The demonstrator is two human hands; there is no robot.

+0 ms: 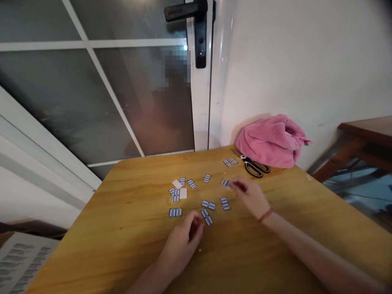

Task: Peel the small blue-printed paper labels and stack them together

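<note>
1 card (pixel 225 183) is pinched by the right hand (pixel 249 197); left hand (pixel 184 237) curls, contents unclear.

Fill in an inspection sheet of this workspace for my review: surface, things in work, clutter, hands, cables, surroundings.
Surface: wooden table, wood grain visible.
Things in work: small blue-and-white cards scattered across the middle, some overlapping; two plain white pieces among them.
Clutter: black-handled scissors beside a pink cloth item at the far right.
Hands: right hand pinches a card; left hand is curled beside other cards, grip unclear.
Cables: nothing seen on the tabletop.
Surroundings: paned door, white wall, brown side table.
</note>
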